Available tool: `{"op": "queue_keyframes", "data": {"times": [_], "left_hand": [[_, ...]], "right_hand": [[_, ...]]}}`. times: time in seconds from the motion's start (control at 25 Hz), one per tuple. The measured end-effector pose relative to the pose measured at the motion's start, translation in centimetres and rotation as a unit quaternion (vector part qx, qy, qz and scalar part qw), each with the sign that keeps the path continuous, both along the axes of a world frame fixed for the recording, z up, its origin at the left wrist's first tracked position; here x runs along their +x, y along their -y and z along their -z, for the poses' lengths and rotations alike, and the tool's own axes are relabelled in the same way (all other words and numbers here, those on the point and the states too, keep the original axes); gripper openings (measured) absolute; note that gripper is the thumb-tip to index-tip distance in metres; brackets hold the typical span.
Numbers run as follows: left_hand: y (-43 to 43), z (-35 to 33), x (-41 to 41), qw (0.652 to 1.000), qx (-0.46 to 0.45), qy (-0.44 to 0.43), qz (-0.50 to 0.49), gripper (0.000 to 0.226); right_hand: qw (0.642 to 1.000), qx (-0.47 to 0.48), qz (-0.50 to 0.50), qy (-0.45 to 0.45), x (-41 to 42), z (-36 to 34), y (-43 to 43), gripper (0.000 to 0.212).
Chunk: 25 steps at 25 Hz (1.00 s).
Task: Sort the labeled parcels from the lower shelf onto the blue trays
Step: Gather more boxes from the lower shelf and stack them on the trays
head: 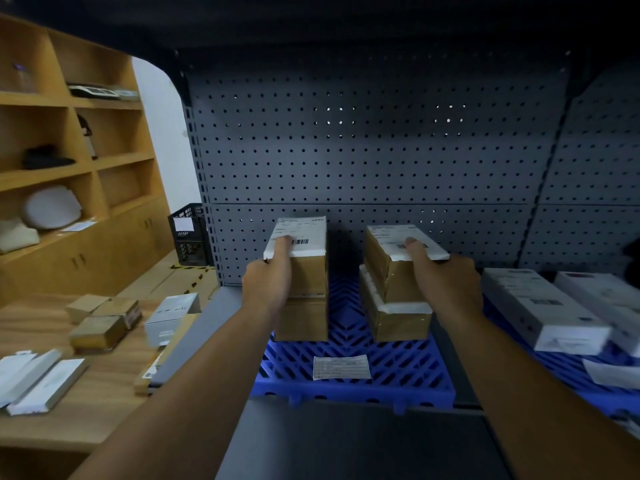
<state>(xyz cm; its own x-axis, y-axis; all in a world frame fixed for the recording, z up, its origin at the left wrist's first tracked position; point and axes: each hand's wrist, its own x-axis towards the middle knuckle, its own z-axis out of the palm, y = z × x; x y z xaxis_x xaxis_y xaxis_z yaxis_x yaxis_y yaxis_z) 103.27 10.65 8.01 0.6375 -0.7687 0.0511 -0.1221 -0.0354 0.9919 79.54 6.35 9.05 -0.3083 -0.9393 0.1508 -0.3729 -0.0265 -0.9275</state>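
With both top parcels gripped, left hand (268,282) fingers closed on left parcel (299,251), right hand (446,282) likewise on right parcel (401,261); square each onto lower box; keep labels up, stacks inside blue tray (349,386).

There is only 1 view — a wide camera worn on the person's head. It looks forward and a bit down, along both arms, into a grey shelf with a pegboard back (374,150). It sits close: the blue tray (349,386) fills the low middle, and the arms run in from the bottom edge. The wide lens bends the edges — wooden shelves (69,133) lean in at the left.
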Motion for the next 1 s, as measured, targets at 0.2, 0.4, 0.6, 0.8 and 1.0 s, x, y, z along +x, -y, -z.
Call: {"op": "queue_keyframes", "data": {"times": [0.2, 0.4, 0.6, 0.8, 1.0], "left_hand": [[-0.1, 0.3, 0.3, 1.0, 0.01, -0.02, -0.003, 0.053], [0.1, 0.3, 0.2, 1.0, 0.024, -0.015, -0.004, 0.052], [0.4, 0.1, 0.2, 0.999, 0.02, -0.043, 0.003, 0.05], [0.4, 0.1, 0.4, 0.999, 0.018, -0.041, 0.01, 0.058], [-0.2, -0.4, 0.1, 0.999, 0.009, -0.042, 0.014, 0.065]], "right_hand": [[1.0, -0.013, -0.007, -0.011, 0.5, 0.1, 0.2, 0.052], [1.0, -0.003, 0.001, -0.026, 0.8, 0.1, 0.2, 0.058], [1.0, -0.008, 0.009, -0.027, 1.1, 0.1, 0.4, 0.056], [1.0, -0.008, -0.002, -0.022, 1.2, 0.2, 0.8, 0.052], [0.999, -0.016, -0.011, -0.028, 0.9, 0.6, 1.0, 0.061]]}}
